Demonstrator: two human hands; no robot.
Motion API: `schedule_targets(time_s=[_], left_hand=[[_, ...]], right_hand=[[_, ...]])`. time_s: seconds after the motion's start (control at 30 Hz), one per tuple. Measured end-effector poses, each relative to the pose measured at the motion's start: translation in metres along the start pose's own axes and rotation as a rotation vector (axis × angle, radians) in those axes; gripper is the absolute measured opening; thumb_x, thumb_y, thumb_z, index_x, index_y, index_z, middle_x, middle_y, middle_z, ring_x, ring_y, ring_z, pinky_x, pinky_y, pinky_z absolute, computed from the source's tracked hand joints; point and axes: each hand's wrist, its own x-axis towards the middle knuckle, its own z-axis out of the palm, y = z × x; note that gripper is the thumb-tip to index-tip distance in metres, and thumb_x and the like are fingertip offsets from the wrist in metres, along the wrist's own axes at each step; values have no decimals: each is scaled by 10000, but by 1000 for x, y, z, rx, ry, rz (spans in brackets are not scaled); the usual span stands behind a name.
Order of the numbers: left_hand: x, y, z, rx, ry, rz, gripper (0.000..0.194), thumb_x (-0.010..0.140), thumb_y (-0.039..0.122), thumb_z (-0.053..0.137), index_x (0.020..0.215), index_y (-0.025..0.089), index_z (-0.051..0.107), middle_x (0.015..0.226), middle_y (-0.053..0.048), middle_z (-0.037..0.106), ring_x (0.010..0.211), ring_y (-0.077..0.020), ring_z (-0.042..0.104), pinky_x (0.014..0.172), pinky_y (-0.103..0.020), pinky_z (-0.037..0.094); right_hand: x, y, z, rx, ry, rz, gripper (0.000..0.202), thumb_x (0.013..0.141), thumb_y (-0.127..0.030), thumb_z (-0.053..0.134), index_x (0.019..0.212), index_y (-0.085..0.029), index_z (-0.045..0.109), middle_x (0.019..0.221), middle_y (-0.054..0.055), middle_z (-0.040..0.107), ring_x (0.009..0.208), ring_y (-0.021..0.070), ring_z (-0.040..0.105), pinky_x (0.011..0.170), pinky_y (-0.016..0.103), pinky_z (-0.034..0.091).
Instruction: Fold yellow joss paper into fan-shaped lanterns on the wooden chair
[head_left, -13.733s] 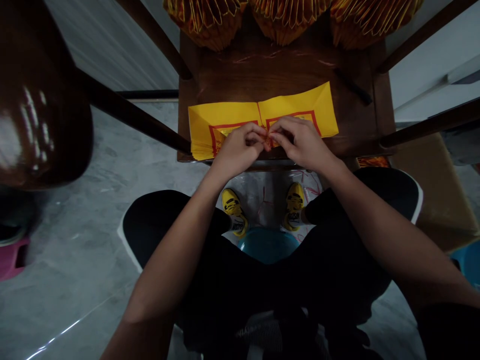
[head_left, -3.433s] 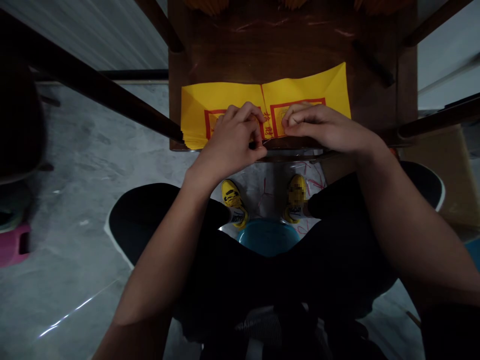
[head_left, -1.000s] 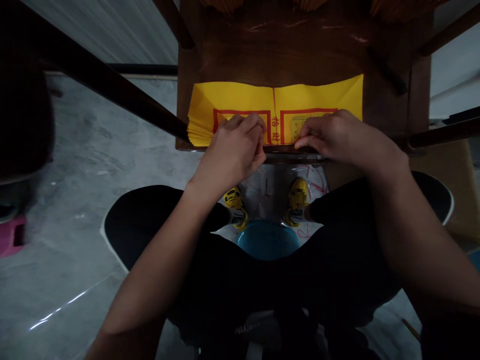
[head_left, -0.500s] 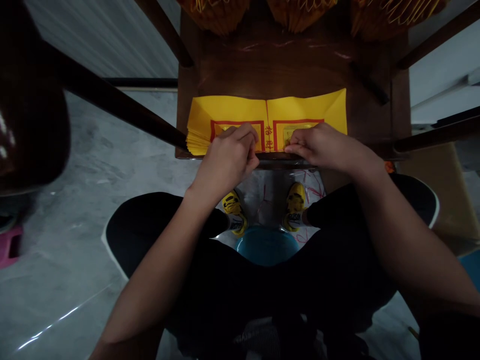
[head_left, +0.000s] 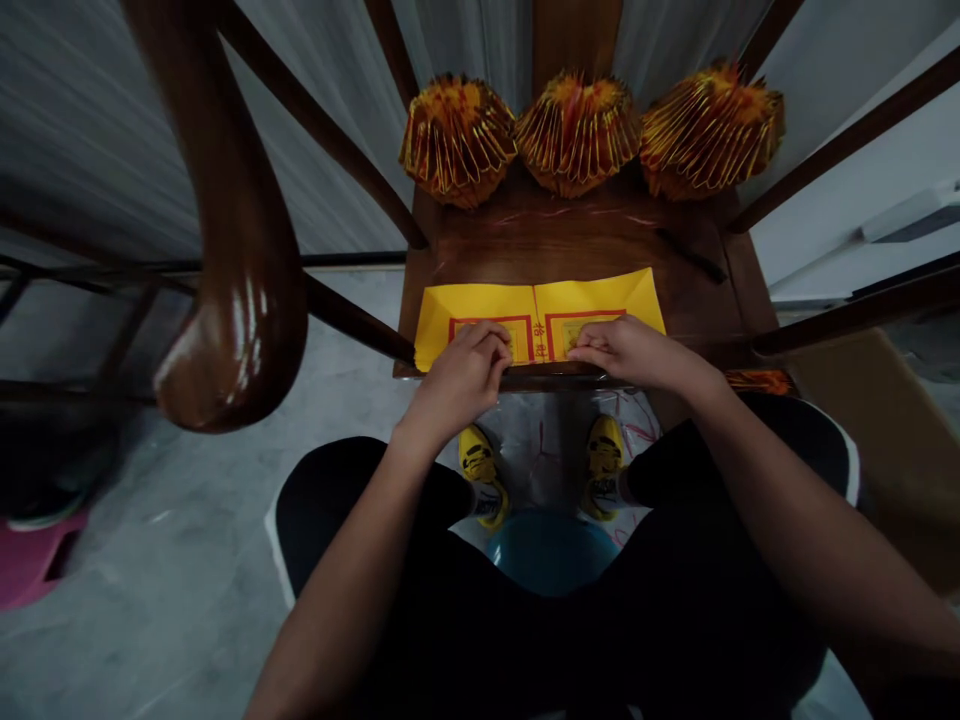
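Note:
A stack of yellow paper sheets [head_left: 540,300] with red printed frames lies along the near edge of a dark wooden chair seat [head_left: 570,240]. My left hand [head_left: 466,372] rests curled on the left half of the stack at its near edge, fingers pinching the paper. On the right half, my right hand [head_left: 627,350] presses down with its fingertips by the red frame. Whether either hand has a single sheet lifted is hidden under the fingers.
Three folded gold and red paper ornaments [head_left: 459,140] [head_left: 577,130] [head_left: 711,125] stand in a row at the back of the seat. A glossy wooden armrest [head_left: 232,300] juts in at the left. A blue bowl [head_left: 551,550] sits on the floor between my yellow shoes [head_left: 480,470].
The view has tilted up, so the three paper ornaments and the chair back now show fully. Both hands stay on the near edge of the yellow stack, slightly apart.

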Motion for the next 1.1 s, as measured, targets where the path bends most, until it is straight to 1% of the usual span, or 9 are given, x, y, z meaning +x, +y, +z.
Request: schedule_targets(time_s=[0.13,0.2,0.27,0.33,0.4,0.47,0.53,0.87,1.1], left_hand=[[-1,-2,-14,78,-94,-21,108,1027,130,588,973,195,655,1270,-121,723,1243,-289,688,1143,-514,554],[-4,-7,-21,139,-115,-77,70,1026,216,653,1091,196,671,1323,-130,721,1298,-317,672,1177,-539,534],[-7,-15,-25,191,-137,-161,335,997,303,727,1303,199,638,1492,-160,664,1452,-357,598,1261,-560,473],[-9,-23,-27,219,-198,-247,622,953,335,779,1508,193,535,1721,-197,486,1654,-393,400,1366,-567,343],[-10,-26,-25,236,-271,-308,820,943,360,787,1648,191,403,1852,-220,254,1746,-416,169,1409,-618,216],[-10,-25,-23,263,-334,-336,973,940,387,791,1738,192,271,1883,-225,75,1750,-438,9,1403,-683,133],[-10,-20,-21,300,-383,-355,1074,931,394,804,1780,183,181,1878,-228,-24,1734,-452,-74,1390,-719,86],[-8,-16,-12,372,-394,-396,1143,920,384,802,1810,232,102,1866,-220,-89,1707,-489,-128,1350,-788,82],[7,2,-13,320,-327,-674,1309,831,425,935,1819,233,98,1839,-217,-239,1673,-562,-171,1392,-660,116]], right_hand=[[0,2,5,153,4,16,406,1009,-586,650,842,-216,668,644,-37,572,605,143,471,628,293,344],[1,2,9,187,32,13,458,994,-648,643,823,-223,656,620,-45,526,593,144,435,608,295,320],[2,1,11,188,59,13,479,983,-673,647,808,-228,649,610,-50,492,592,147,417,597,296,298],[3,0,13,184,62,15,489,988,-682,640,804,-230,645,616,-48,489,596,149,414,597,298,290],[5,-1,14,180,62,19,516,994,-708,619,801,-231,639,618,-47,489,596,151,410,602,301,286],[7,-2,14,172,62,24,538,992,-734,605,799,-233,630,616,-48,485,594,151,405,610,304,285],[8,-2,14,163,62,32,543,993,-743,601,800,-235,622,610,-52,473,594,152,402,614,304,283],[9,2,16,111,53,27,478,1028,-659,601,823,-227,621,658,-41,506,629,151,412,640,310,279],[11,9,20,158,64,2,538,1002,-728,610,800,-230,610,634,-58,461,606,136,378,614,299,268]])
